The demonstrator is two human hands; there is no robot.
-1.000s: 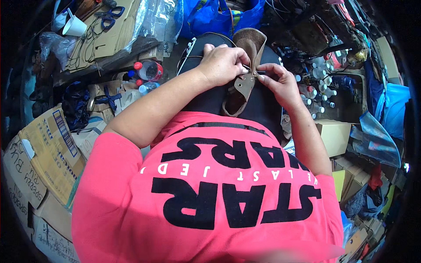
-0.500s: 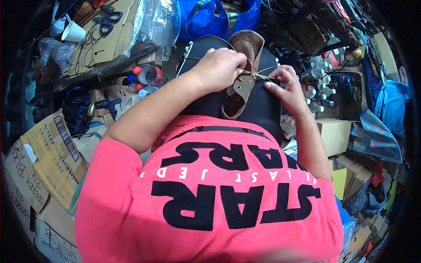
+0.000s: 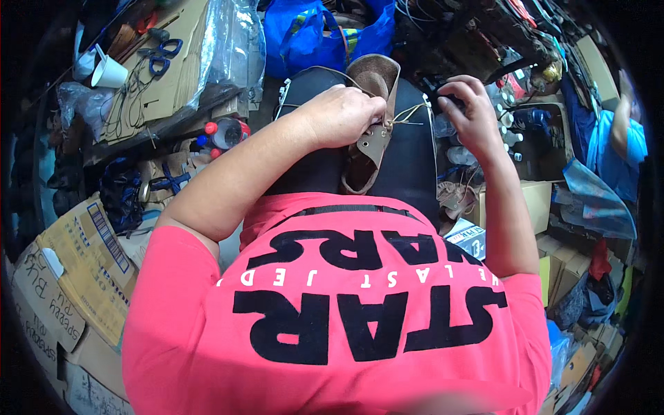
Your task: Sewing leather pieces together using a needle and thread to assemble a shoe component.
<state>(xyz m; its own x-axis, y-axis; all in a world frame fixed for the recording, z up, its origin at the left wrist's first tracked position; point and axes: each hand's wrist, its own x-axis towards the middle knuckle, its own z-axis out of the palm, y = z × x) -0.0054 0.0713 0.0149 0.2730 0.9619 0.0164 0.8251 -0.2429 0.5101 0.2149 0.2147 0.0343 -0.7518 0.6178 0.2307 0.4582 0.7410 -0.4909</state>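
Observation:
A brown leather shoe upper (image 3: 366,153) with eyelets lies lengthwise over my dark-clad lap. My left hand (image 3: 344,116) is closed on its left edge near the eyelets; the fingertips are partly hidden. Thin tan laces (image 3: 407,116) stick out to the right from the middle of the upper, their loose ends fanned over my thigh. My right hand (image 3: 472,114) is raised to the right of these ends and looks apart from them. Its fingers are curved, with a gap between thumb and forefinger, and I make out nothing between them.
A blue bag (image 3: 283,41) stands beyond my knees. On the left, scissors (image 3: 162,55) and a white cup (image 3: 109,71) rest on cardboard; bottles (image 3: 228,131) lie below. Right of me are more bottles (image 3: 508,137) and a cardboard box (image 3: 532,204). Another person's arm (image 3: 622,121) shows at far right.
My right hand has moved right and up, away from the laces and the upper. My left hand keeps its hold. Another person's arm has come further into view at the far right.

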